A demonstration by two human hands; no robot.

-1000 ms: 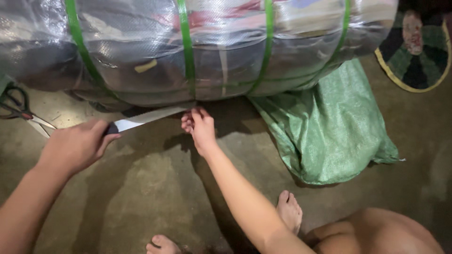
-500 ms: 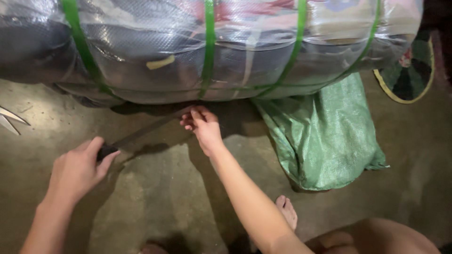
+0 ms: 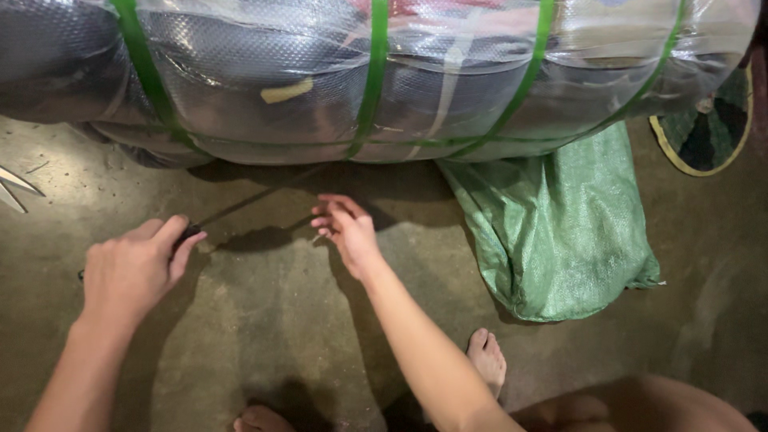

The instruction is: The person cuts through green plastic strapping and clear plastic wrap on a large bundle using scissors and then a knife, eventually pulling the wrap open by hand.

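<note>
The knife (image 3: pixel 240 205) now lies flat and edge-on, drawn back from under the strapped bale (image 3: pixel 384 80); left hand (image 3: pixel 132 272) fingers clamp its handle; right hand (image 3: pixel 346 228) pulls away, fingers loosely spread, holding nothing.

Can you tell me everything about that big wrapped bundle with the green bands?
The bale is a big bulging bundle lying on its side on the concrete floor. Clear, shiny plastic wraps it, and dark, red and pale cloth shows through. Several green straps run around it, pulled tight. A green woven sack lies partly tucked under its right end. Neither hand touches it.
</note>
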